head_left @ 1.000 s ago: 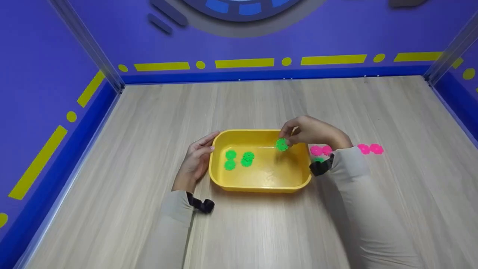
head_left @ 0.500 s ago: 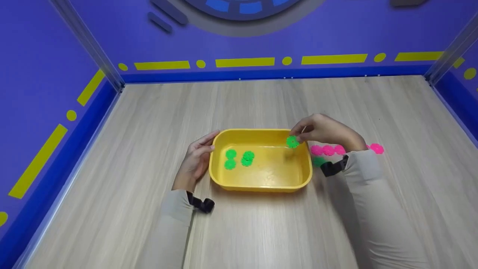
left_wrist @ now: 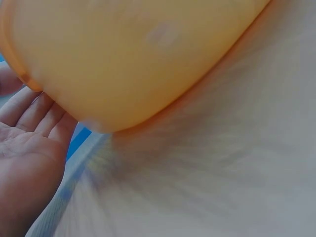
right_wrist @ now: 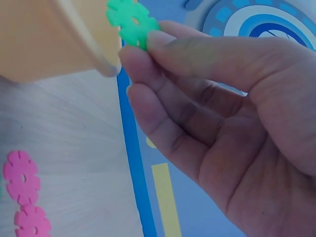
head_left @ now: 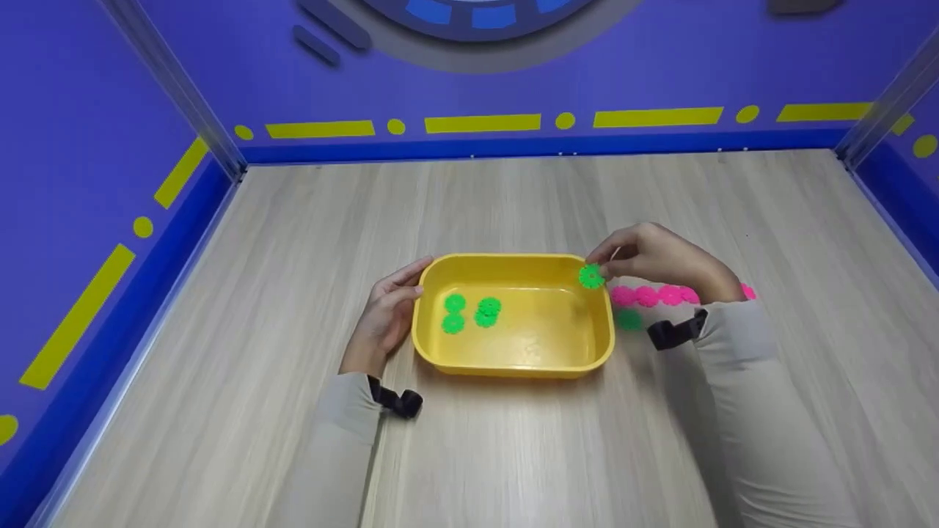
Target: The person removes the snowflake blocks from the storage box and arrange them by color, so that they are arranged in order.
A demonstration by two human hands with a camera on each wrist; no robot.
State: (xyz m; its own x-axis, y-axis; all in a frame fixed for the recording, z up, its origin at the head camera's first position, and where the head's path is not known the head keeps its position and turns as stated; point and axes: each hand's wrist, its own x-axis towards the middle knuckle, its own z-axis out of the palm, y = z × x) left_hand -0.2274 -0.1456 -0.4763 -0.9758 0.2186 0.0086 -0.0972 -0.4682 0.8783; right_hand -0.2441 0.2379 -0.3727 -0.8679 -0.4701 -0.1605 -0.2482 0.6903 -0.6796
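A yellow plastic basin (head_left: 513,368) stands in the middle of the table. My left hand (head_left: 381,315) holds its left end, the thumb at the rim and the fingers along the outer wall, as the left wrist view also shows the hand (left_wrist: 29,158). Between thumb and fingertips, my right hand (head_left: 656,257) pinches a green snowflake disc (head_left: 591,276) over the basin's far right corner. In the right wrist view the notched disc (right_wrist: 131,22) is beside the rim. Several green snowflake discs (head_left: 453,323) lie inside the basin at the left, two of them overlapping.
Right of the basin, a row of pink snowflake discs (head_left: 647,296) lies on the wooden table (head_left: 499,455), partly hidden by my right wrist. Just in front of that row lies another green disc (head_left: 629,319). Blue-purple panels (head_left: 513,95) wall the table at the back and sides.
My right hand has moved to the right with the green snowflake disc, from inside the basin's right part to its far right corner. The left hand stays at the basin.
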